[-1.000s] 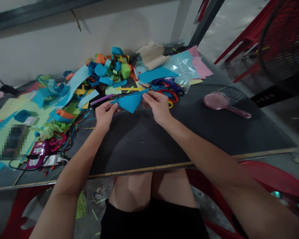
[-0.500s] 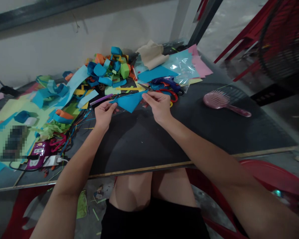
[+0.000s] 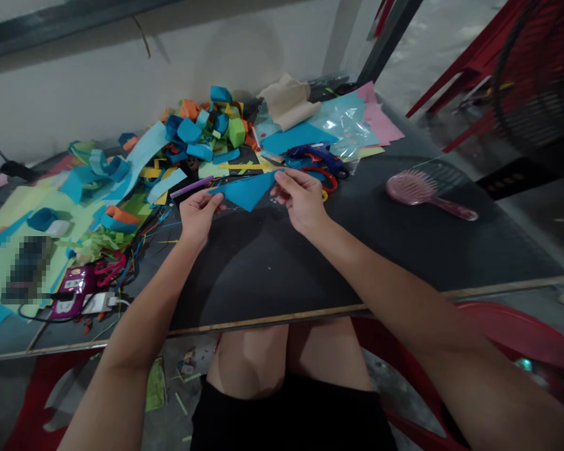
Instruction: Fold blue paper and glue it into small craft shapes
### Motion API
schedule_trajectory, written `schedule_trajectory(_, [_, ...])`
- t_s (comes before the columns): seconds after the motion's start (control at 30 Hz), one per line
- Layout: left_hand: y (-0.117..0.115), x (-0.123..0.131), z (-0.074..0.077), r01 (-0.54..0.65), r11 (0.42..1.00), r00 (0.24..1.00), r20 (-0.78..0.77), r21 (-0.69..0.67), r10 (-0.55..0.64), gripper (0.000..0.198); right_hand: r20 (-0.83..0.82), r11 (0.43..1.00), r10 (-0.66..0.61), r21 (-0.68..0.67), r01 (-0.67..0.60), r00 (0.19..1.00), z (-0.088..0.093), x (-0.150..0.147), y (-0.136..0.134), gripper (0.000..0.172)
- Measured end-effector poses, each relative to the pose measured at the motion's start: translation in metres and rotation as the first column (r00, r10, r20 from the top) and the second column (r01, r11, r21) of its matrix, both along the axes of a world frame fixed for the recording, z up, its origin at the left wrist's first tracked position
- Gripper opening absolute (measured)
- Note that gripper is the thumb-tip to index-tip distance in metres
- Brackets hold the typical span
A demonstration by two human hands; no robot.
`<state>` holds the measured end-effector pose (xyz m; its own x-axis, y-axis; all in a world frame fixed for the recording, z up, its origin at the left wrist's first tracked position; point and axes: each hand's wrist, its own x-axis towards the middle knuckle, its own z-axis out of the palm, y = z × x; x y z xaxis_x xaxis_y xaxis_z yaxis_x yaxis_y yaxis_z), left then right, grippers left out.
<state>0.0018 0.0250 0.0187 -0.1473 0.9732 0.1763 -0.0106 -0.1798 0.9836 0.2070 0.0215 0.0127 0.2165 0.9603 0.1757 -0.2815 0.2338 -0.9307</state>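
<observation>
Above the dark tabletop (image 3: 267,275), in front of me, I have the blue paper (image 3: 249,191) stretched between both hands. My left hand (image 3: 198,213) pinches one end under the thumb; my right hand (image 3: 303,200) pinches the opposite corner between thumb and fingertips. The paper looks folded into a triangle, its long side up and away from me, its point hanging toward me.

In the last second my right hand has shifted slightly outward, and its lower fingers have come a bit apart beneath the corner; my left has hardly moved. I read that as a small adjustment of hold that keeps the piece spread, rather than a new step.

Just beyond my left knuckles lies a purple strip (image 3: 192,186), and behind the paper rises the pile of folded paper pieces (image 3: 190,131), so pushing away is tight. Past my right fingers, the red scissor handle (image 3: 329,180) and a blue tool (image 3: 326,160) crowd that side. I judge the easiest room to be toward me, over the tabletop as far as its front edge (image 3: 272,319), or rightward, short of the pink hairbrush (image 3: 410,189).
</observation>
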Motion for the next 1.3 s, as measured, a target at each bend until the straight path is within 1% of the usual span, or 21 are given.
schedule_trajectory(0.1, [0.0,0.0,0.001,0.01,1.0,1.0,0.028,0.001,-0.01,0.029,-0.07,0.999,0.045,0.009,-0.044,0.997,0.0,-0.001,0.0,0.034])
schedule_trajectory(0.23, [0.0,-0.001,0.002,0.012,1.0,0.997,0.082,-0.021,-0.01,0.031,-0.131,0.996,0.09,0.036,-0.086,0.987,0.002,-0.003,-0.001,0.03])
schedule_trajectory(0.4, [0.0,-0.001,0.002,0.008,1.0,0.994,0.107,-0.015,-0.006,0.028,-0.135,0.998,0.059,0.016,-0.058,0.989,-0.002,-0.006,-0.001,0.027])
schedule_trajectory(0.5, [-0.001,-0.001,0.002,0.012,1.0,0.995,0.103,-0.012,-0.011,0.024,-0.11,0.999,0.017,-0.039,-0.022,0.994,-0.002,-0.005,0.0,0.026])
schedule_trajectory(0.57, [-0.002,-0.001,0.001,0.013,1.0,0.995,0.099,-0.017,-0.011,0.023,-0.107,0.996,0.012,-0.085,-0.021,0.994,-0.001,-0.004,0.0,0.028])
schedule_trajectory(0.63, [-0.002,0.0,0.001,0.013,1.0,0.996,0.093,-0.022,-0.011,0.024,-0.105,0.989,0.066,-0.126,-0.079,0.992,0.001,-0.003,0.0,0.033])
schedule_trajectory(0.73, [-0.004,0.002,0.001,0.018,1.0,0.996,0.085,-0.012,-0.017,0.025,-0.031,0.951,0.252,-0.175,-0.254,0.967,0.002,-0.004,-0.004,0.042])
schedule_trajectory(0.83, [-0.006,0.003,0.002,0.021,1.0,0.997,0.081,-0.003,-0.021,0.025,0.101,0.89,0.422,-0.235,-0.391,0.901,0.003,-0.007,-0.009,0.046])
schedule_trajectory(0.9, [-0.007,0.004,0.003,0.018,1.0,0.996,0.085,-0.003,-0.018,0.025,0.172,0.855,0.495,-0.273,-0.441,0.852,0.004,-0.009,-0.012,0.047])
schedule_trajectory(1.0, [-0.008,0.004,0.005,0.021,1.0,0.995,0.098,-0.011,-0.02,0.026,0.23,0.836,0.53,-0.302,-0.458,0.816,0.006,-0.01,-0.014,0.047])
schedule_trajectory(1.2, [-0.009,0.006,0.006,-0.004,1.0,0.996,0.089,-0.029,0.007,0.026,0.247,0.845,0.516,-0.307,-0.438,0.821,0.006,-0.009,-0.013,0.044])
schedule_trajectory(1.3, [-0.009,0.005,0.006,0.002,1.0,0.997,0.071,-0.023,0.0,0.027,0.224,0.815,0.557,-0.331,-0.476,0.8,0.004,-0.01,-0.013,0.043])
